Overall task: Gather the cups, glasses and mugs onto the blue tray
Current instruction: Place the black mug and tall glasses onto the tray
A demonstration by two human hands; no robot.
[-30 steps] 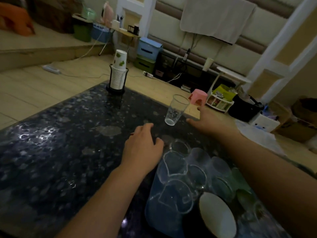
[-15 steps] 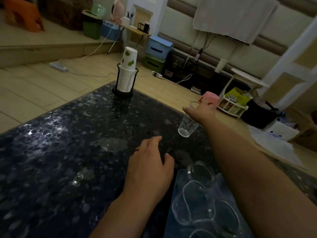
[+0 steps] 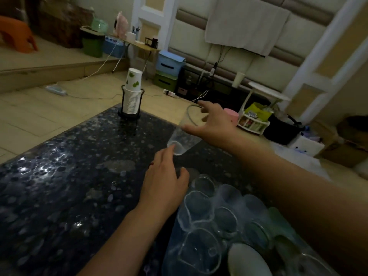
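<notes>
On the far left edge of your dark speckled stone table point(image 3: 59, 176) stands a black wire cup holder point(image 3: 130, 113) with a stack of white paper cups point(image 3: 132, 92), the topmost printed with green leaves; it sits well apart from both your hands.

Your left hand point(image 3: 163, 184) lies low over the tabletop, palm down, forearm coming in from the bottom edge. Its fingers are loosely extended and grip nothing; the forefinger tip reaches up to the base of the clear plastic cup point(image 3: 184, 134), though I cannot tell whether it actually touches. The thumb points right, toward the tray.

Your right hand point(image 3: 213, 122) is stretched forward on a nearly straight arm that crosses in from the lower right. It holds the clear plastic cup tilted (rim away from you, base towards you and lifted off the table), thumb across the near wall and fingers curled over the far rim.

Below your right forearm, at the near right, the blue tray point(image 3: 171, 253) carries a crowd of clear glasses point(image 3: 197, 208), some with handles, and a white cup point(image 3: 247, 259) at the bottom edge.
</notes>
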